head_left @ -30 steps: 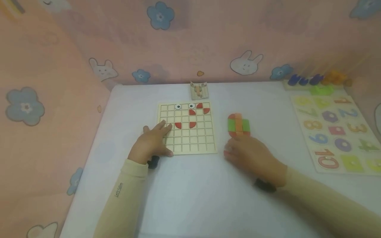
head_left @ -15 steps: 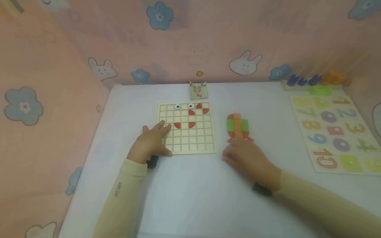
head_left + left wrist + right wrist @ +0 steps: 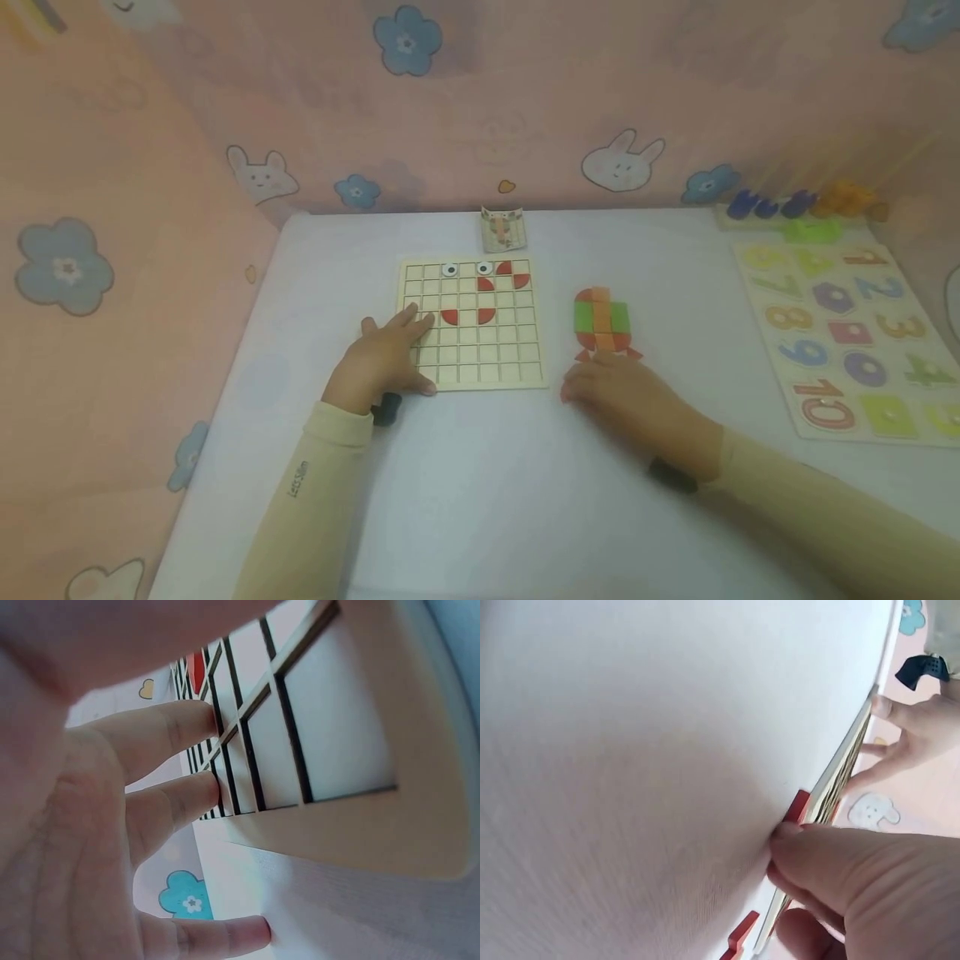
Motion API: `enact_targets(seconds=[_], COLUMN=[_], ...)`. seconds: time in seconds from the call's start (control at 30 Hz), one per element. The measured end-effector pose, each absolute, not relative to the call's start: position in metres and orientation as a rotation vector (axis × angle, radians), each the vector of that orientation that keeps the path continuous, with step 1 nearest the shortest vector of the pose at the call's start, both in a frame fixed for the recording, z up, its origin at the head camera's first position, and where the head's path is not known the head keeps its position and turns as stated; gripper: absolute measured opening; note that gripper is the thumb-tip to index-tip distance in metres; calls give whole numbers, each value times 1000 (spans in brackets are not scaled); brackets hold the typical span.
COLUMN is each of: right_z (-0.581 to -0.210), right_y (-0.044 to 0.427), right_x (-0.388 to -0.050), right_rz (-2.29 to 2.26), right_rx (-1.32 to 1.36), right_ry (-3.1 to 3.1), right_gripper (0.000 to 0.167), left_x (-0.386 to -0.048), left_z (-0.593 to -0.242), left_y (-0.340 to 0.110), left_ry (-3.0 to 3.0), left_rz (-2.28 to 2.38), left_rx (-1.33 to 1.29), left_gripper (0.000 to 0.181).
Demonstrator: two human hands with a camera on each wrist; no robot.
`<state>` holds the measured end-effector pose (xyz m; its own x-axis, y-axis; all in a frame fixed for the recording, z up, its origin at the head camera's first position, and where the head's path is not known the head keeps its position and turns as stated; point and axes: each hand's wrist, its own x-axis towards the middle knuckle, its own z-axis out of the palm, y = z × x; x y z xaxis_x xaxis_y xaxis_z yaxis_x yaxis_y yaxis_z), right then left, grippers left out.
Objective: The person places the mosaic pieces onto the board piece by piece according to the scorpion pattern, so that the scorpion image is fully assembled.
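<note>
Nearest, two beige knit sleeves, the left one printed with dark lettering, reach over a smooth white surface whose faintly ribbed texture shows in the right wrist view. The right hand has its thumb and fingers pinching a small, flat red piece low over the surface, just beside the near end of a cluster of flat tiles. The left hand lies with fingers spread along the left side of a square pale wooden grid board; two fingertips touch its edge, and one finger rests on the surface beside it.

The board's raised strips make square cells inside a plain rim with rounded corners. Five red quarter-circles and two white discs with black centres sit in its farther cells. The cluster, right of the board, has an orange strip down its middle, green squares either side and rounded red corners (two red points show by the fingers).

A strip of white surface separates board and cluster; a wider one runs right to a pale board of coloured numbers. Beyond the grid stands a small patterned card, near the pink wall.
</note>
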<state>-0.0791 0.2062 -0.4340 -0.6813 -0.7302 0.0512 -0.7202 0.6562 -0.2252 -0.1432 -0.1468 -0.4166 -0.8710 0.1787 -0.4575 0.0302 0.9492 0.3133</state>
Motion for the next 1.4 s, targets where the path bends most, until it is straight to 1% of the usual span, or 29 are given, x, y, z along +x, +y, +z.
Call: enact_targets(seconds=[0.17,0.3,0.4,0.47,0.57,0.67,0.7,0.83,0.93,1.13,1.27,1.4], right_z=[-436,-435,-433,-428,-414,-400,-398,-398,-404,-417,-423,-424], right_y=[208,206,204,200,182,154,143,104,81,55,47,43], right_x=[-91,-102,-107,-115,-139,-171,-182,-220,-238,-250,-252,-252], right_rz=[-304,-260,-238,-270,-329,-402,-397,-413,-380,-171,-101,-63], right_rx=[-1325,-1390,-1381,-1383,-1329,-1292,-1299,-1344,-1325,-1249,-1273,-1303], right_ry=[2786,2757,2774,2788,2799,2789,2800,2814,2827,2869,2874,2891], right_gripper=[30,22,15,15,14,16,13,10,11,12,14,9], left_x=[-144,-143,-143,-142,-142,-142,-142,-143,-144,-144,-144,-145], left_z=[-416,-417,-417,-416,-414,-414,-414,-416,-418,-421,-422,-420], left_y=[-147,-148,-147,-147,-147,-148,-149,-149,-146,-143,-144,-145], left_ry=[2607,2606,2604,2604,2606,2608,2609,2615,2619,2635,2645,2647], left_rz=[410,421,423,421,421,428,431,424,403,364,355,365], left_rx=[150,135,131,131,129,119,117,129,153,163,158,143], left_gripper=[114,114,114,114,115,115,115,114,113,114,114,115])
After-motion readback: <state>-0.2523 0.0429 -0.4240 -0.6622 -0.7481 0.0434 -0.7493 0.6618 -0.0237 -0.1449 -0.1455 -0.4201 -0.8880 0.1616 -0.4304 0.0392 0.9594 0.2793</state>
